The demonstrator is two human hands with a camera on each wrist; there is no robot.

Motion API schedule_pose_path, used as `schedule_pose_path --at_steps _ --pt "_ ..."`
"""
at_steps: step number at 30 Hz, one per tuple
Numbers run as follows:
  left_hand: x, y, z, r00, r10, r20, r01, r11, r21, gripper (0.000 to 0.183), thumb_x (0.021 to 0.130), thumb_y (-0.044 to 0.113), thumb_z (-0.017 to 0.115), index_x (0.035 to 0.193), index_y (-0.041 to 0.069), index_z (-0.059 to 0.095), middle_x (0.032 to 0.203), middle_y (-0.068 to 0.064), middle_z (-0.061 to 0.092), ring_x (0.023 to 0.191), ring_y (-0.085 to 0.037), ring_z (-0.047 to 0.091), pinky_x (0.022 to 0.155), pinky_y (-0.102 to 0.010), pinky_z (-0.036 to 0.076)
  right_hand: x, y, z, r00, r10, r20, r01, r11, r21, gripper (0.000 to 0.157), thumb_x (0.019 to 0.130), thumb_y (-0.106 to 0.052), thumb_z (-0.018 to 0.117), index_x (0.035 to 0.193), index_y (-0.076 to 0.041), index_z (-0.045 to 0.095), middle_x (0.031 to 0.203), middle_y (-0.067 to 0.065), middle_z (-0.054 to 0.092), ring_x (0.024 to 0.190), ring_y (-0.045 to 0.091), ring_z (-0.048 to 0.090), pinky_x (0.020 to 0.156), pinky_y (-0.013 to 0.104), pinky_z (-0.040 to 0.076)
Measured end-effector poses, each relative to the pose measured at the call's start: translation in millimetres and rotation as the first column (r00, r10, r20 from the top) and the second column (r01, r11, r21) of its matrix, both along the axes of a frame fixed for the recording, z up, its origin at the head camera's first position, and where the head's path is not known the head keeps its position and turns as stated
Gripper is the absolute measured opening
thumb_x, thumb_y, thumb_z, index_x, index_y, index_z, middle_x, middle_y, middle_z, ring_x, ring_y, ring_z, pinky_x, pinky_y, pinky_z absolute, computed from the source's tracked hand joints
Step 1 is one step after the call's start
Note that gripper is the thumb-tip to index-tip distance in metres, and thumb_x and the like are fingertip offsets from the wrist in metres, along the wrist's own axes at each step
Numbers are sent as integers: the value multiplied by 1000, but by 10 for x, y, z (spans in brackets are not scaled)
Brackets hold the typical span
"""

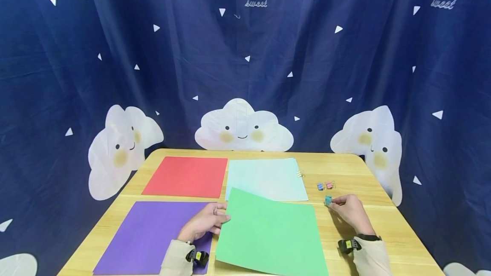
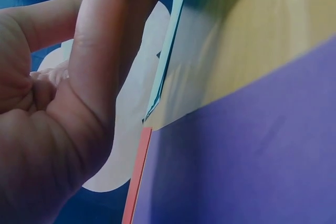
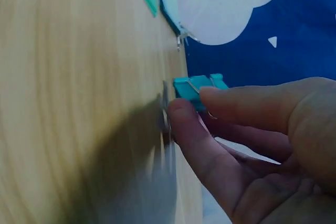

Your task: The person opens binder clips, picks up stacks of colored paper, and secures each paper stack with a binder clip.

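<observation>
My left hand (image 1: 204, 221) pinches the left edge of a green paper sheet (image 1: 273, 238), whose upper left corner is raised off the table. Between thumb and fingertips, my right hand (image 1: 350, 211) holds a teal binder clip (image 1: 327, 200) just right of the green sheet. The clip's teal body (image 3: 194, 90) points away from the fingers in the right wrist view. Beyond it lie a blue binder clip (image 1: 320, 186) and a pink one (image 1: 329, 185). In the left wrist view, the left fingers (image 2: 100, 40) reach up to the green sheet, mostly out of frame.
A purple sheet (image 1: 145, 237) lies under my left forearm, with a red sheet (image 1: 188, 176) behind it. Light blue sheets (image 1: 264, 178) with a pale gold binder clip (image 1: 300, 174) on their right edge lie behind the green one. A dark blue curtain (image 1: 238, 33) surrounds the wooden table (image 1: 360, 173).
</observation>
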State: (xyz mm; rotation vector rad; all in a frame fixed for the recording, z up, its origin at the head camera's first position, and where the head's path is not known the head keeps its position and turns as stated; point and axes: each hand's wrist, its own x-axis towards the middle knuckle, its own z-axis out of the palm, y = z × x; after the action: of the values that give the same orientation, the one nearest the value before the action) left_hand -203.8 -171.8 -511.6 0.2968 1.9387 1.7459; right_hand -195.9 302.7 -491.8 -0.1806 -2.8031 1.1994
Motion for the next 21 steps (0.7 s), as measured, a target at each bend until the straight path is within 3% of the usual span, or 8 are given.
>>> schedule_pose_path --at_steps 7,13,21 --pt "-10 -1 -27 1000 -3 -3 3 1000 8 79 101 10 63 157 -18 13 63 12 32 54 -2 33 49 -15 50 -1 57 12 1000 -6 10 7 995 -98 55 93 -19 77 131 17 59 117 33 70 94 28 74 73 26 59" --pt "1 0 -19 1000 12 -14 -12 1000 10 78 102 12 64 158 -14 16 63 11 32 53 -2 32 48 -15 48 -1 88 -18 1000 -5 13 7 995 -97 44 96 -15 73 126 17 63 113 31 71 87 22 73 71 25 59" --pt "-6 -24 -41 998 51 -38 -50 999 20 75 103 15 62 159 -11 20 61 11 30 51 -3 30 47 -16 47 -24 80 -19 999 22 28 -18 992 -128 51 102 -15 65 133 23 52 118 38 65 91 28 75 77 34 64"
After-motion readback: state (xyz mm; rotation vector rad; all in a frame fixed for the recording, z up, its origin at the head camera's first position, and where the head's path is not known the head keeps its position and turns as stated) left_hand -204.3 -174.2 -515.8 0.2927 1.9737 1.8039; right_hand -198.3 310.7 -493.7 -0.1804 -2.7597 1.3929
